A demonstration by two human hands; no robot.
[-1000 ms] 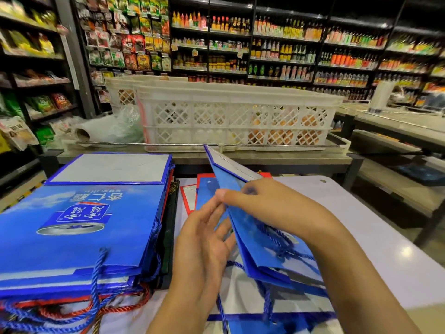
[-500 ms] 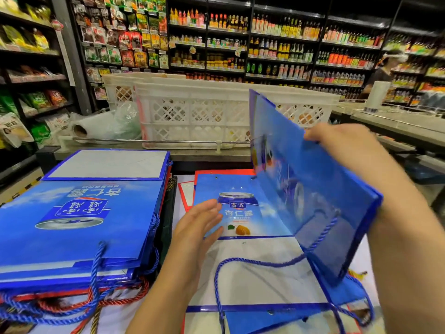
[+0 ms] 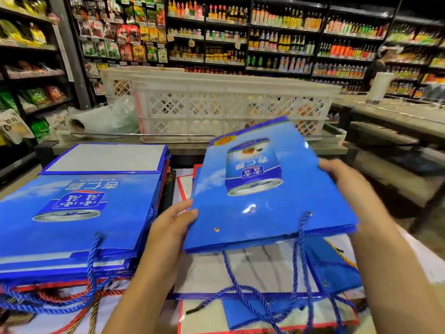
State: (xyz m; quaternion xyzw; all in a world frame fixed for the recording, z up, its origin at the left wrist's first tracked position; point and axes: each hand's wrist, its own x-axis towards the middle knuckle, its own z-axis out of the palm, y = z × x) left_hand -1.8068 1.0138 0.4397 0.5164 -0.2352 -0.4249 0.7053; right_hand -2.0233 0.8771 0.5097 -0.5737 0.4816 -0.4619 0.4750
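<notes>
1. A flat blue paper bag [image 3: 265,196] with a picture of a drink can on it is held up in the middle of the scene. It is just above the desk [image 3: 427,263].
2. The left hand [image 3: 168,227] pinches the bag's left edge. The thumb lies on top and the other fingers are hidden under the bag.
3. The right hand [image 3: 342,179] holds the bag's right edge, with its fingers curled round it.
4. The bag's blue rope handles [image 3: 298,249] hang down from its near edge.
5. Under the held bag, more flat bags [image 3: 252,268] lie on the desk. Their ropes are tangled at the near side.
6. On the left sits a pile of blue bags [image 3: 79,213] with the same can picture. It is just beside the left hand.
7. On the far side stands a white plastic crate [image 3: 228,104].
8. Behind the crate are store shelves [image 3: 289,44] full of bottles.
</notes>
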